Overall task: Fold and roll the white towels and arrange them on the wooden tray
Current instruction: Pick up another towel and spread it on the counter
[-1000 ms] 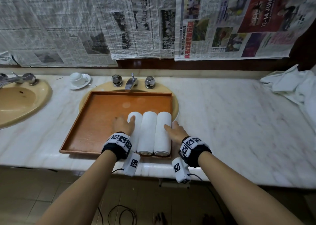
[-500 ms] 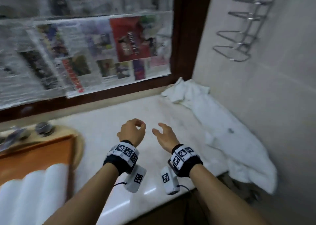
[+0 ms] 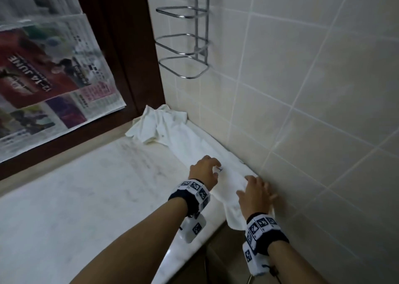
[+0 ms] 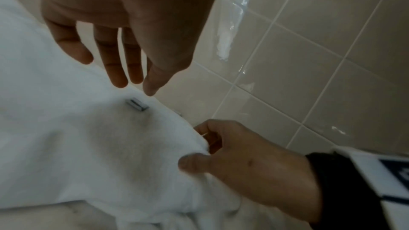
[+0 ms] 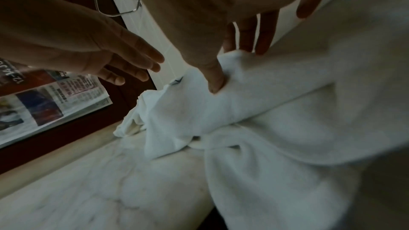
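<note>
This is a bathroom. Shiny tiles [image 3: 302, 89] cover the wall. A metal rack [image 3: 187, 35] hangs on the wall above the marble counter [image 3: 86, 197]. White towels [image 3: 164, 126] lie on the counter.

We cannot read the small tag [image 4: 136, 104] on the towel [image 3: 194, 141]; the towel's near end drops past the desk [image 3: 86, 197] edge. Our right hand [image 3: 254, 194] hides the cloth beneath it.
</note>
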{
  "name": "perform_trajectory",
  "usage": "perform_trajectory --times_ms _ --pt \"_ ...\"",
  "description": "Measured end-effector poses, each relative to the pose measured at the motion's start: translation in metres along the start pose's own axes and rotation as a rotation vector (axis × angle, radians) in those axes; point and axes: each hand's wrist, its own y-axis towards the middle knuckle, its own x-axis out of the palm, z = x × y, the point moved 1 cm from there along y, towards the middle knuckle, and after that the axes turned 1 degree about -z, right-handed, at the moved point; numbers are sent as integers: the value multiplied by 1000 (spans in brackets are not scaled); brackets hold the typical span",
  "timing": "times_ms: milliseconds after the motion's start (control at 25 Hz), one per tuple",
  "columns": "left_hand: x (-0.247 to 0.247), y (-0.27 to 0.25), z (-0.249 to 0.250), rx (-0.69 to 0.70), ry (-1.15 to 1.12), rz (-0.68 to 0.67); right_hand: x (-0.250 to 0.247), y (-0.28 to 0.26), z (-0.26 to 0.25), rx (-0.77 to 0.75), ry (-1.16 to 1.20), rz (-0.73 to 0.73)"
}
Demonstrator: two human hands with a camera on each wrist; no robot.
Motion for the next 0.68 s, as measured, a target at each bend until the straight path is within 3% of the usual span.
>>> perform_trajectory --times_ms 160,280,480,680 --pt "-1 3 16 241 -54 -72 -19 6 -7 -348 374 173" --pt "-45 -2 5 314 -102 125 -57 13 -39 -497 612 259" --pt "-208 -53 -43 200 95 606 -153 21 -148 -682 762 335" --pt "-381 -162 -72 60 367 885 -265 -1 -264 -885 848 314"
